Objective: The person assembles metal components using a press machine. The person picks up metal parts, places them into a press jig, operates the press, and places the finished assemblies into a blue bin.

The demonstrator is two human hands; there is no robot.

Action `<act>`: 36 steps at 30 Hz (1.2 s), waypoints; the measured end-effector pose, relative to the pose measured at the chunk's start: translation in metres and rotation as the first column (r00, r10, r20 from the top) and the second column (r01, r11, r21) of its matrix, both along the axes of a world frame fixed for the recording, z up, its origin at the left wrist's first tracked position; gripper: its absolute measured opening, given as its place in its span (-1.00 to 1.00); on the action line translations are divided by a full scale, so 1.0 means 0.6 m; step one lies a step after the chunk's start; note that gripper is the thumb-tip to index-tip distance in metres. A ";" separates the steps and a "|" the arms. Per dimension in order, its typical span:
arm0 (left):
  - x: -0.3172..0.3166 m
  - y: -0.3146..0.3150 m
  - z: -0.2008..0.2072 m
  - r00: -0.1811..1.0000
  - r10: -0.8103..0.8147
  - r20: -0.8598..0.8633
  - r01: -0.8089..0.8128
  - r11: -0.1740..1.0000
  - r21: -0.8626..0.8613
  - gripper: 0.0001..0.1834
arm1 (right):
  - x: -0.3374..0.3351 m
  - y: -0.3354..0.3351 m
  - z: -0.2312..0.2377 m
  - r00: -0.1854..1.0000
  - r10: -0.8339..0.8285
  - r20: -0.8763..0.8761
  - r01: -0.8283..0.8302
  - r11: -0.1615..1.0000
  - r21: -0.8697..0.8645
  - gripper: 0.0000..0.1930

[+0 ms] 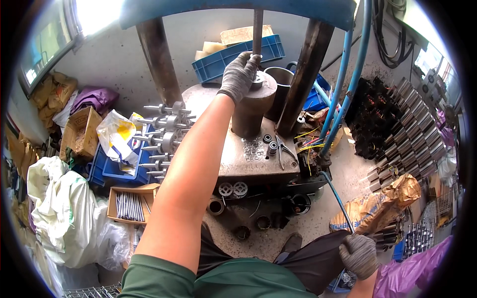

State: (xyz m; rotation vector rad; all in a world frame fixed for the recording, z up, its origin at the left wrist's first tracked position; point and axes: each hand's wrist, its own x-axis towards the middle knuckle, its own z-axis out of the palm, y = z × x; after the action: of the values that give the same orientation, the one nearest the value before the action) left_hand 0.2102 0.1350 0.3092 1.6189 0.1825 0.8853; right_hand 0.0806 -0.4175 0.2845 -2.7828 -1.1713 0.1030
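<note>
My left hand point(239, 74), in a grey knit glove, reaches up to the press rod point(258, 32) above a thick steel cylinder point(253, 111). Its fingers are closed around a small part under the rod's lower end, mostly hidden by the glove. A grey metal piece point(257, 82) sits on the cylinder top beside the hand. My right hand point(358, 256), gloved too, grips the end of a long blue lever point(339, 201) at the lower right. On the press bed point(233, 161) lie pliers point(283, 151), two bearings point(273, 145) and several small rings point(252, 149).
Several shafts with grey round cores point(169, 134) stand left of the bed. A box of pins point(130, 206) and a blue crate point(112, 166) are beyond. Steel posts point(161, 59) flank the cylinder. Stacked metal tubes point(412, 134) and a brown sack point(382, 201) lie right.
</note>
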 end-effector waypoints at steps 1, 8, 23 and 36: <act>0.000 0.001 -0.001 1.000 0.001 -0.007 -0.001 1.000 0.005 -0.65 | -0.001 0.000 -0.002 1.000 -0.007 0.013 0.007 1.000 -0.004 -0.79; -0.005 -0.003 0.005 0.999 -0.020 -0.039 0.020 1.000 -0.004 -0.75 | 0.001 0.001 0.003 1.000 0.010 -0.007 -0.010 0.999 -0.033 -0.79; -0.006 0.005 0.008 0.991 0.052 -0.122 -0.039 0.994 0.105 -0.73 | 0.026 0.000 0.029 0.994 0.097 -0.059 -0.099 0.994 -0.040 -0.77; -0.003 0.007 0.005 0.979 0.114 -0.167 -0.086 0.982 0.169 -0.66 | 0.035 -0.007 0.025 0.992 0.105 -0.075 -0.104 0.995 0.013 -0.79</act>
State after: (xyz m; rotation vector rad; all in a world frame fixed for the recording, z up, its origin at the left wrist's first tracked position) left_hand 0.2082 0.1391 0.3125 1.8532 0.3261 0.8507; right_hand 0.1013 -0.4219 0.2995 -2.6841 -1.2947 0.2100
